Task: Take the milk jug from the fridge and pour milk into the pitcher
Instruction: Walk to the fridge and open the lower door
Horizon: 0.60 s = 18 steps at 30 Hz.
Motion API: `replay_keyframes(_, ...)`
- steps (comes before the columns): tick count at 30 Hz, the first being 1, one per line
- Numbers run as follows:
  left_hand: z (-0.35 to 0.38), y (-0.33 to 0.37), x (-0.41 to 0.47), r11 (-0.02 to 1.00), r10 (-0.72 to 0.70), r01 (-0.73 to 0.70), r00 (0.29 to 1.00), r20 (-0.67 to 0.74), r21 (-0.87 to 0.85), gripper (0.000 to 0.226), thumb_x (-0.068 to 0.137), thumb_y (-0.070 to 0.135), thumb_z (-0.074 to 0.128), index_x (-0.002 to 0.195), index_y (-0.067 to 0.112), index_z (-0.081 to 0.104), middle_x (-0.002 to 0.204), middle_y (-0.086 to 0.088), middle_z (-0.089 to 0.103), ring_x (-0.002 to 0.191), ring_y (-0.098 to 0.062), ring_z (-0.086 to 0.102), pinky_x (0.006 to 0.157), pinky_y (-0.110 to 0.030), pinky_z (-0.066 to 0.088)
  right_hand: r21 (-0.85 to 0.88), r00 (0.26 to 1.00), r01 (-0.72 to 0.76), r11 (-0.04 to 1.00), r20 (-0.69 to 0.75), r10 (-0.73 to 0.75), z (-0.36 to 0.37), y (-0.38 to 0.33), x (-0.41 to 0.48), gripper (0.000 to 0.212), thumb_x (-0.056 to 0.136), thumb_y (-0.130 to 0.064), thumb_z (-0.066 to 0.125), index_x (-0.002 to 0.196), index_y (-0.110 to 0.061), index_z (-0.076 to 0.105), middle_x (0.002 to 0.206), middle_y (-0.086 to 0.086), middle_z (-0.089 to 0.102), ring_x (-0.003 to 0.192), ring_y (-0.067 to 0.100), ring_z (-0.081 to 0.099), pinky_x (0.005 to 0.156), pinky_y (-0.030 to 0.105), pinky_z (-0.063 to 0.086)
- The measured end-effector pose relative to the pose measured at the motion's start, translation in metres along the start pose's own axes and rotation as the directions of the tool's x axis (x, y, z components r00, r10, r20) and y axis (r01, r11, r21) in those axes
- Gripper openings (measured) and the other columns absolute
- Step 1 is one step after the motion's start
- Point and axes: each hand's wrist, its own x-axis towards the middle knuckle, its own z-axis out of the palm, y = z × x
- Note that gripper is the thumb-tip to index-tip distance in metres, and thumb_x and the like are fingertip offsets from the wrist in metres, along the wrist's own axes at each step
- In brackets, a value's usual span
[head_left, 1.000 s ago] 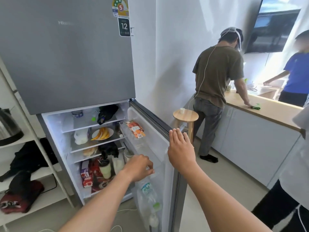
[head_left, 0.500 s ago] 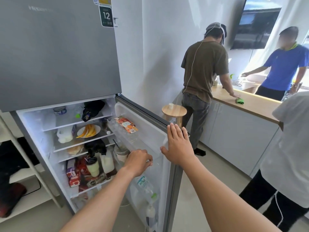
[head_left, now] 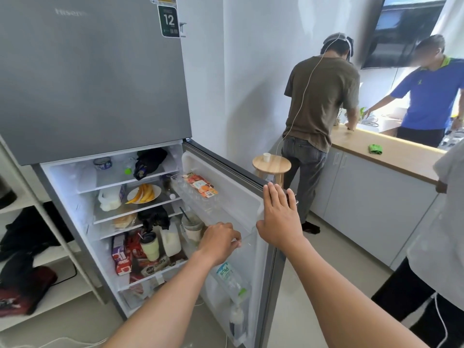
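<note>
No shift: left hand (head_left: 221, 243) still curled on door shelf (head_left: 247, 238) rim, right hand (head_left: 278, 217) flat, open on fridge door (head_left: 226, 187) edge; milk jug (head_left: 170, 241) untouched.

White walls (head_left: 251, 71), pale floor (head_left: 313, 272), wooden stool (head_left: 272, 165) near wood-topped cabinets (head_left: 371, 209)

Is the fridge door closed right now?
No, the fridge door stands wide open, and the right hand lies flat against its outer edge.
</note>
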Motion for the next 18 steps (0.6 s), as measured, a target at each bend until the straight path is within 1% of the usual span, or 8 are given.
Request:
replay_keyframes(2,-0.001,-0.001,0.000,1.000,0.009,-0.009,1.000,0.018,0.011,0.027,0.098,0.037,0.055,0.116,0.025,0.071,0.110,-0.003,0.064,0.110,-0.026,0.056,0.089,-0.036,0.045,0.011,0.999,-0.019,1.000,-0.034,0.020,0.005,-0.003,0.000,0.080,0.090,-0.034,0.043,0.153,-0.005,0.003,0.162,0.011,0.003,0.149,0.025,-0.007,0.117,0.049,-0.016)
replay_keyframes(5,0.001,-0.009,-0.007,0.996,-0.022,0.023,1.000,0.012,-0.091,0.045,0.095,0.041,0.056,0.138,0.028,0.051,0.132,0.002,0.052,0.128,-0.019,0.044,0.105,-0.037,0.037,0.063,0.975,-0.045,0.997,-0.216,0.058,0.013,-0.009,-0.005,0.068,0.083,-0.026,0.053,0.145,-0.006,0.034,0.156,0.015,0.026,0.148,0.029,0.011,0.116,0.054,-0.013)
replay_keyframes(6,0.000,-0.014,-0.011,0.989,-0.050,0.049,0.999,-0.006,-0.138,0.053,0.094,0.041,0.057,0.144,0.029,0.043,0.139,0.004,0.045,0.132,-0.016,0.039,0.109,-0.036,0.034,0.069,0.958,0.004,0.998,-0.287,0.016,0.016,-0.011,-0.007,0.060,0.082,-0.023,0.055,0.139,-0.008,0.044,0.151,0.014,0.036,0.146,0.029,0.022,0.117,0.055,-0.007)
replay_keyframes(8,0.000,-0.030,-0.021,0.967,-0.153,0.138,0.987,-0.052,-0.215,0.062,0.092,0.043,0.058,0.148,0.031,0.034,0.146,0.007,0.038,0.135,-0.015,0.035,0.112,-0.037,0.033,0.130,0.937,0.184,0.974,-0.324,-0.133,0.023,-0.021,-0.015,0.036,0.084,-0.020,0.055,0.120,-0.014,0.057,0.128,0.007,0.058,0.127,0.028,0.049,0.112,0.047,0.026)
replay_keyframes(10,0.003,-0.050,-0.034,0.924,-0.294,0.267,0.954,-0.064,-0.273,0.061,0.093,0.043,0.058,0.148,0.030,0.034,0.147,0.005,0.038,0.136,-0.018,0.039,0.112,-0.042,0.036,0.278,0.943,0.304,0.911,-0.220,-0.248,0.025,-0.038,-0.026,0.019,0.089,-0.024,0.047,0.101,-0.018,0.061,0.097,0.001,0.069,0.091,0.026,0.064,0.079,0.037,0.046)
replay_keyframes(12,0.008,-0.069,-0.050,0.875,-0.409,0.385,0.912,-0.021,-0.294,0.056,0.096,0.041,0.054,0.147,0.026,0.037,0.147,0.001,0.041,0.135,-0.022,0.042,0.110,-0.043,0.038,0.365,0.953,0.304,0.880,-0.098,-0.288,0.034,-0.059,-0.036,0.020,0.092,-0.028,0.041,0.092,-0.017,0.057,0.079,0.001,0.068,0.070,0.029,0.062,0.058,0.033,0.041)
replay_keyframes(15,0.020,-0.083,-0.079,0.863,-0.441,0.441,0.896,0.061,-0.248,0.047,0.100,0.039,0.049,0.144,0.025,0.041,0.142,0.001,0.048,0.132,-0.023,0.048,0.104,-0.041,0.042,0.471,0.963,0.227,0.852,0.024,-0.269,0.059,-0.082,-0.050,0.020,0.094,-0.029,0.040,0.089,-0.015,0.054,0.079,0.003,0.066,0.069,0.031,0.058,0.057,0.033,0.034)
replay_keyframes(18,0.030,-0.091,-0.100,0.869,-0.437,0.456,0.889,0.136,-0.189,0.040,0.101,0.038,0.048,0.138,0.024,0.050,0.136,0.002,0.056,0.122,-0.021,0.055,0.099,-0.039,0.046,0.520,0.959,0.115,0.846,0.164,-0.231,0.081,-0.090,-0.060,0.021,0.094,-0.028,0.039,0.089,-0.015,0.056,0.081,0.005,0.066,0.074,0.031,0.058,0.061,0.034,0.041)
